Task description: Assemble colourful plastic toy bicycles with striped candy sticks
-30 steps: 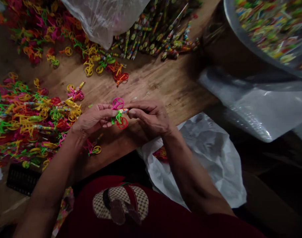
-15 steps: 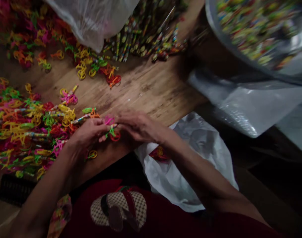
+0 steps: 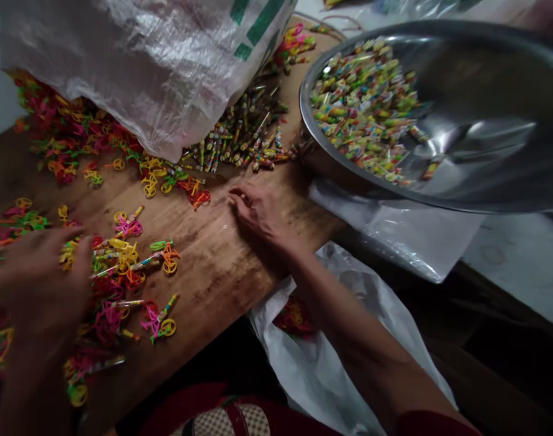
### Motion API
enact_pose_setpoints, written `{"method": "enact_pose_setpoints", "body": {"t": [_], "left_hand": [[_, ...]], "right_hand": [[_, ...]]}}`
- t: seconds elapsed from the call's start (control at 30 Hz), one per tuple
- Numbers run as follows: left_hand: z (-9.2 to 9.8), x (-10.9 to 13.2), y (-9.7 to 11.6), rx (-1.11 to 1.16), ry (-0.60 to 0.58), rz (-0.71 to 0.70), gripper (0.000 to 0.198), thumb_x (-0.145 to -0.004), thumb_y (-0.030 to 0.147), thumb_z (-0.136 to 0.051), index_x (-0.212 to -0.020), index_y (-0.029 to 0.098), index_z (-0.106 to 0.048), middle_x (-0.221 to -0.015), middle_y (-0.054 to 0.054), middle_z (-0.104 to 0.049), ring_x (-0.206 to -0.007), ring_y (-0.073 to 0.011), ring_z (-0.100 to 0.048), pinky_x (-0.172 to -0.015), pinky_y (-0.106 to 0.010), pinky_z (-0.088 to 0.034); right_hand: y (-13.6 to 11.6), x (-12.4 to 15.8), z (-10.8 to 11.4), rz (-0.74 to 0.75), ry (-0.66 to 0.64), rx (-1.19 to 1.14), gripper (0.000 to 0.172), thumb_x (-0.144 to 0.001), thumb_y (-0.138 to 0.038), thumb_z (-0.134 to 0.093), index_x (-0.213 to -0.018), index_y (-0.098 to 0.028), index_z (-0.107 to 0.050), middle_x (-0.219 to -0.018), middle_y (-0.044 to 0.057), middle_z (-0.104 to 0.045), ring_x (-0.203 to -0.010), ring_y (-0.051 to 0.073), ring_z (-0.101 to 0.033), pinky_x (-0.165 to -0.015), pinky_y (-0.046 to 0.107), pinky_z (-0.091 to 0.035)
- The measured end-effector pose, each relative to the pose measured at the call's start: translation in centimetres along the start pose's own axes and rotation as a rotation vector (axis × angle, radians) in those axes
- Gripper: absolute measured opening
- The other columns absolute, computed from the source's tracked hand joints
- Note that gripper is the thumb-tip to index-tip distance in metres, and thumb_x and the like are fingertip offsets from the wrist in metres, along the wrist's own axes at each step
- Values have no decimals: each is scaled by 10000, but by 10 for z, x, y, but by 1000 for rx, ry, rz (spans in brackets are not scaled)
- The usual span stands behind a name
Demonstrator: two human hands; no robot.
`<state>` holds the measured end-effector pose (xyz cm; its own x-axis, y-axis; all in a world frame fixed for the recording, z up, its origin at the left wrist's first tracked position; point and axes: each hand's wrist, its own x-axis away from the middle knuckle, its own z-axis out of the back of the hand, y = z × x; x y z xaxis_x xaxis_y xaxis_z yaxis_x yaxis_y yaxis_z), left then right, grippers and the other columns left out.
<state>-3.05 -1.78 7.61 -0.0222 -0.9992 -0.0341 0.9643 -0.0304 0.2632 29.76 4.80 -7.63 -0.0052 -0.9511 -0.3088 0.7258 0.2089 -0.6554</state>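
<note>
My left hand [image 3: 44, 284], smeared by motion, is over the near pile of small plastic toy bicycles [image 3: 122, 251] at the left, its thumb and fingers apart. Many of these bright bicycles have a thin printed tube attached. Above the bare wood of the table, my right hand [image 3: 255, 209] has loosely bent fingers with a gap at the tips, and I see nothing held. Close to its fingertips lie a red toy bicycle [image 3: 198, 197] and a heap of printed tubes [image 3: 240, 136].
A large white plastic sack [image 3: 158, 66] covers part of the far bicycle heap. At the right stands a metal basin [image 3: 476, 121] with short printed tubes inside. Below it are a clear plastic bag [image 3: 407, 236] and an open white bag [image 3: 371, 315] beside the table edge.
My hands were together at the table's near side, holding a small multicoloured bicycle piece. They have parted, left toward the pile and right toward the tubes. The camera view has shifted.
</note>
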Motion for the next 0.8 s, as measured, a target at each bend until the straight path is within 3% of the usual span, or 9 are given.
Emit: {"method": "enact_pose_setpoints", "body": {"t": [0.03,0.1,0.17,0.23,0.3,0.47,0.6,0.7,0.8], "left_hand": [[-15,-16,22,-113,90,-43,308,-959,382,-473,-1119,251,-701,-1033,-122,-692,-1060,-341,-624,-908,-458,-480],[-49,-53,65,-166,-74,-182,286,-942,273,-471,-1020,182,-731,-1053,-149,-703,-1033,-328,-631,-932,-450,-472],[-79,-87,96,-211,-133,-301,340,-946,180,-412,-1121,158,-702,-1148,-166,-676,-1097,-315,-604,-930,-432,-478],[-100,-112,110,-307,-175,-404,376,-929,166,-444,-1254,164,-632,-1304,-179,-593,-1182,-328,-552,-912,-428,-489],[-111,-126,112,-384,-235,-469,393,-921,160,-458,-1290,182,-592,-1385,-182,-520,-1217,-337,-522,-877,-423,-503],[-116,-121,95,-386,-220,-519,312,-949,171,-410,-1187,188,-609,-1378,-177,-503,-1148,-336,-562,-788,-416,-501],[-113,-107,89,-284,-171,-544,230,-946,294,-515,-1109,175,-625,-1338,-144,-564,-1053,-289,-609,-756,-366,-462],[-100,-100,91,-132,-106,-401,234,-905,381,-610,-1022,180,-634,-1115,-89,-664,-915,-227,-611,-719,-317,-414],[-83,-96,89,149,-77,-160,266,-858,440,-684,-888,183,-623,-813,-10,-638,-748,-151,-530,-654,-260,-367]], "right_hand": [[-6,-6,-5,30,-26,15,217,-930,-205,-488,-969,-171,-699,-983,109,-702,-890,222,-639,-820,335,-489],[-23,-18,-16,39,-77,69,228,-955,-235,-483,-1028,-156,-683,-1040,124,-679,-888,222,-628,-806,333,-482],[-39,-28,-25,-21,-142,163,252,-955,-310,-521,-1074,-142,-667,-1088,147,-655,-874,239,-617,-761,343,-474],[-48,-33,-30,-64,-220,251,292,-926,-367,-577,-1086,-138,-662,-1125,167,-635,-883,262,-609,-723,348,-461],[-48,-32,-30,-48,-270,283,284,-901,-360,-607,-1081,-149,-665,-1139,169,-623,-893,269,-602,-715,345,-452],[-24,-11,-20,17,-263,60,160,-874,-228,-605,-991,-152,-685,-1021,120,-648,-855,220,-597,-751,325,-472],[-16,10,-5,-60,-186,-253,197,-903,-254,-580,-1036,-164,-695,-894,50,-696,-792,170,-625,-742,297,-499],[-18,36,26,-85,-196,-278,236,-907,-277,-584,-1076,-164,-703,-881,52,-723,-768,163,-646,-705,290,-503],[-14,81,78,-50,-289,-181,218,-924,-386,-611,-975,-209,-728,-834,44,-733,-702,168,-648,-614,286,-481]]}}
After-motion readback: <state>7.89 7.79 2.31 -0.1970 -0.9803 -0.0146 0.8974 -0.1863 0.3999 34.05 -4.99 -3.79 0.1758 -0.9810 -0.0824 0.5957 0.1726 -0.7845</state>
